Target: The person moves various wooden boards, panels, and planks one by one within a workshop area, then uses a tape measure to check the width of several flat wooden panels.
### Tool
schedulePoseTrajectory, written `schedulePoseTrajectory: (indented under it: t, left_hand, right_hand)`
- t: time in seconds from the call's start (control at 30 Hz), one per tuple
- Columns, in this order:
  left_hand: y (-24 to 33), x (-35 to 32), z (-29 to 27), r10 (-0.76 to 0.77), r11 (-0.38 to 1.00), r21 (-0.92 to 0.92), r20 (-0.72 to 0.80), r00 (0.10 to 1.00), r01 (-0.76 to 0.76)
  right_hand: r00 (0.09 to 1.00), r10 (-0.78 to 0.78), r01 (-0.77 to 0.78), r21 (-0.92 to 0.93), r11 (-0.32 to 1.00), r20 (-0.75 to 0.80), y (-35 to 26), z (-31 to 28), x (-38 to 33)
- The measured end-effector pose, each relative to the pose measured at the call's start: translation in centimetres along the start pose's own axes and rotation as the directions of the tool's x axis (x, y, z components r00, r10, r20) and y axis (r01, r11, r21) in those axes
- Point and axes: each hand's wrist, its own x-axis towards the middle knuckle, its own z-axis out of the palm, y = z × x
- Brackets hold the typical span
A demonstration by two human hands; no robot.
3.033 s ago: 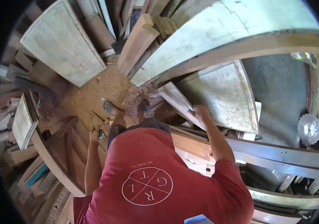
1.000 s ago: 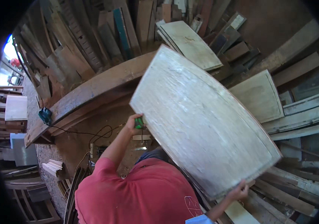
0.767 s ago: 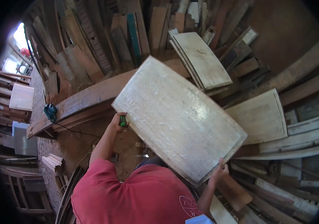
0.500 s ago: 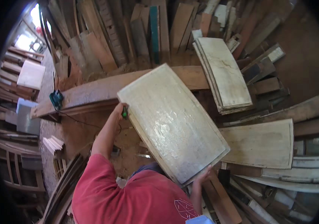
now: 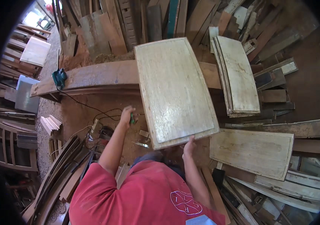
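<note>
A pale wooden panel (image 5: pixel 173 86) with a raised centre field and bevelled edges lies before me, its far part over the long wooden beam (image 5: pixel 100 77). My right hand (image 5: pixel 188 148) grips its near edge close to the right corner, thumb on top and fingers hidden beneath. To the left of the panel, apart from it, my left hand (image 5: pixel 127 115) is closed around a small green object (image 5: pixel 132 119), mostly covered by the fingers; its kind cannot be made out.
A teal power tool (image 5: pixel 59 78) with a cord rests on the beam's left end. Stacked pale panels (image 5: pixel 238 75) stand at the right, with another panel (image 5: pixel 251 153) lying nearer. Many boards (image 5: pixel 156 26) lean at the back. Curved wood strips (image 5: pixel 59 176) lie at lower left.
The panel has turned more upright in view and shifted away from me, onto the beam. My left hand has let go of its left edge; my right hand still holds the near edge.
</note>
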Motion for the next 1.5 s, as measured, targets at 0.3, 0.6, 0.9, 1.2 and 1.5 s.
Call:
schedulePoseTrajectory:
  t: [0.3,0.6,0.9,1.2,1.5]
  left_hand:
    - [-6.9,-9.0,-4.3,-0.271,0.959,0.086,0.004,0.962,0.270]
    - [-6.8,-18.2,7.0,-0.176,0.953,0.301,0.430,0.886,0.043]
    - [-6.6,-19.7,15.0,-0.287,0.648,0.541,0.825,0.486,-0.536]
    - [1.6,-5.6,18.3,-0.567,0.608,0.601,0.786,0.246,-0.519]
    - [24.6,32.9,10.5,-0.046,0.836,0.427,0.681,0.731,-0.346]
  right_hand:
    - [0.869,-0.114,0.131,-0.002,0.991,0.481,1.4,-1.6,-2.1]
    - [0.662,-0.408,0.408,0.154,0.900,0.629,2.4,-3.6,-14.8]
    - [0.789,-0.544,0.528,0.136,0.838,0.285,4.6,-5.4,-14.8]
    - [0.878,-0.479,0.452,-0.330,0.829,-0.001,0.5,0.9,-16.1]
    - [0.905,-0.396,0.259,-0.540,0.801,-0.154,3.3,7.8,-18.2]
